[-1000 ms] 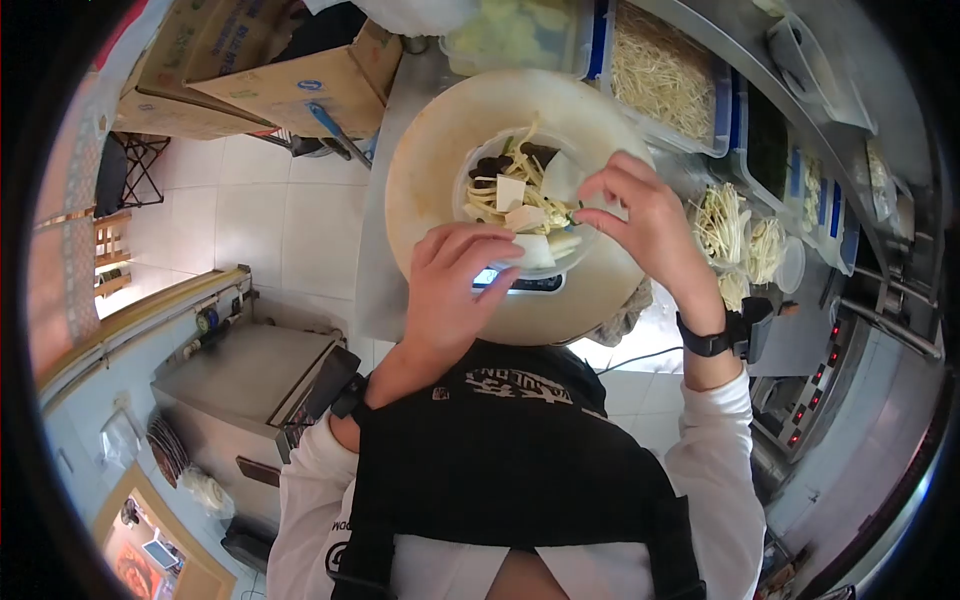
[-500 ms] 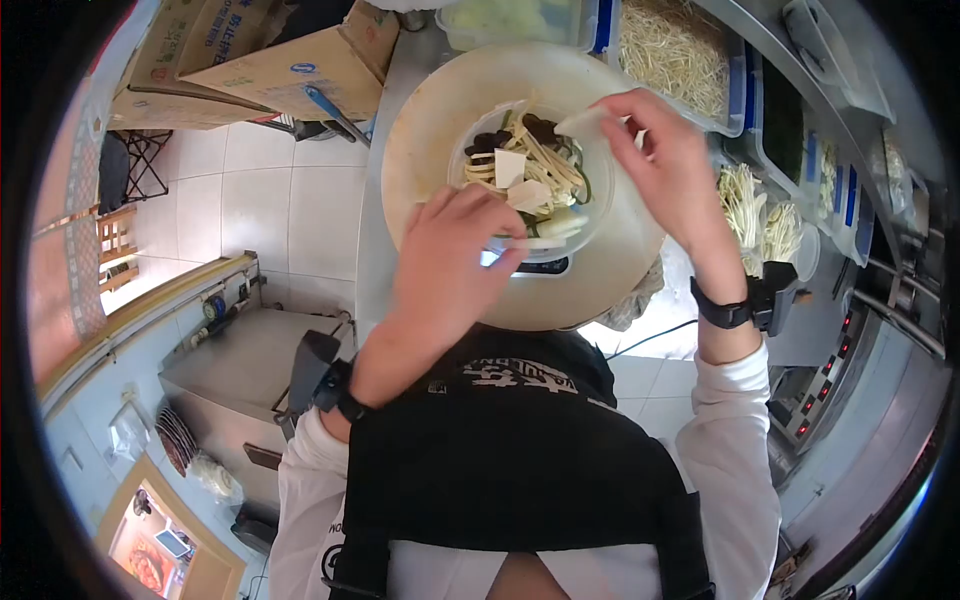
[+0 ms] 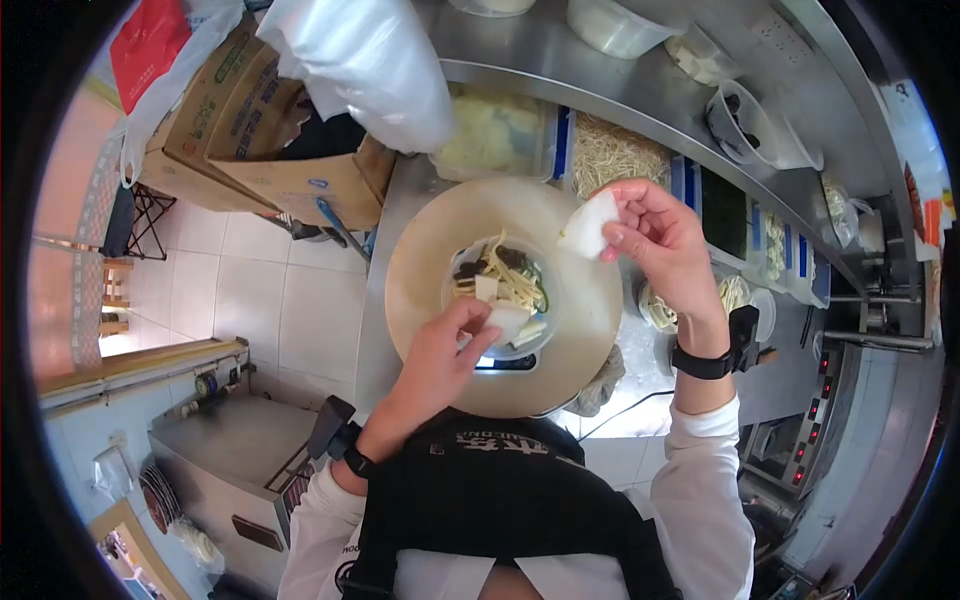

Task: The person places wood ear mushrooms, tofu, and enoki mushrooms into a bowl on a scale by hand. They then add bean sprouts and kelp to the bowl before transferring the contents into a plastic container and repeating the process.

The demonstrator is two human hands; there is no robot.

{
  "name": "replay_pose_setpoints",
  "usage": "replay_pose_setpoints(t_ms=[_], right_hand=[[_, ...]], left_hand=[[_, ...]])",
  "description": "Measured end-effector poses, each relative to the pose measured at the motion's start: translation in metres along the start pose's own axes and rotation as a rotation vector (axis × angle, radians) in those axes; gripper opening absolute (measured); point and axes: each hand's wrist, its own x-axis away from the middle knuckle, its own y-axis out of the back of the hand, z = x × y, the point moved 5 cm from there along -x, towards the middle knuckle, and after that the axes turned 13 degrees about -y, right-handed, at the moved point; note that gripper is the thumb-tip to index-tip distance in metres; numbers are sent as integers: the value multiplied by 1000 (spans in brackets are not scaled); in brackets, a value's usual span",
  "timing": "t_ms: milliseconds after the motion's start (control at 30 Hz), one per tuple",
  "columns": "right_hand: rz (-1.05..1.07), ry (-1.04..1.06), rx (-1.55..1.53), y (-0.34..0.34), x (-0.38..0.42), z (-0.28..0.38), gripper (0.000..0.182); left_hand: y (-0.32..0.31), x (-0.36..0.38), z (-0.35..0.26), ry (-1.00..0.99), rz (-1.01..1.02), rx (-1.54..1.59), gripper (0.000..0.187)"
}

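Note:
My right hand (image 3: 665,240) is raised over the right side of a round board (image 3: 415,265), pinching a thin white slice (image 3: 588,228) between thumb and fingers. Lower and to the left, my left hand (image 3: 435,350) grips another white slice (image 3: 508,324) at the near rim of a clear plastic bowl (image 3: 556,305). Inside the bowl lie pale yellow strips (image 3: 513,288), dark brown pieces (image 3: 468,270), green strips and a pale flat square (image 3: 486,288). Under the bowl, a scale (image 3: 514,363) shows its lit display toward me.
Behind the board stand lidless tubs of pale slices (image 3: 500,130) and bean sprouts (image 3: 615,155). A steel shelf (image 3: 540,75) carrying plastic bowls (image 3: 625,25) overhangs them. Cardboard boxes (image 3: 290,185) and a white plastic bag (image 3: 365,70) are at the back left. A cloth (image 3: 598,385) hangs beside the board.
My right hand has lifted away from the bowl with its slice, now turned flat to view. My left hand stays at the near rim with its slice. The view has tilted up, showing the shelf.

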Motion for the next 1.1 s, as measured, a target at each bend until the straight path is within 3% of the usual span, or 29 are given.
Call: replay_pose_setpoints(t_ms=[167,200,300,400,467,533,600,667,733,800,867,900,967,1033,1100], right_hand=[[88,-225,116,-18,0,-45,24],[98,-219,114,-23,0,-60,24],[129,-130,550,-43,0,-75,24],[204,-153,284,-53,2,-68,22],[275,-97,355,-66,6,-56,17],[264,-50,449,-65,1,-43,13],[197,-66,321,-49,-9,-24,12],[-157,104,382,-5,-28,10,11],[-416,327,152,43,-57,54,12],[-789,341,456,89,-86,89,15],[-884,552,693,115,-120,109,19],[-881,563,686,113,-133,116,19],[-890,804,899,91,-154,134,26],[-518,610,782,51,-196,128,30],[-530,733,954,26,-226,115,29]], left_hand=[[17,11,-3,38,-179,413,16],[18,13,-2,38,-188,405,16],[19,17,0,-5,-227,432,17],[17,18,-7,-39,-205,265,15],[13,15,-11,15,-159,104,18],[8,8,-16,37,-191,337,16],[5,6,-15,-95,-290,611,14],[10,9,-7,-75,-294,552,13],[16,22,8,-27,-309,491,12],[18,38,27,59,-217,349,11],[24,58,41,138,-249,341,12],[27,68,50,225,-274,347,12],[31,81,62,223,-337,380,12],[35,83,65,237,-401,421,12],[39,76,58,217,-410,478,12]])
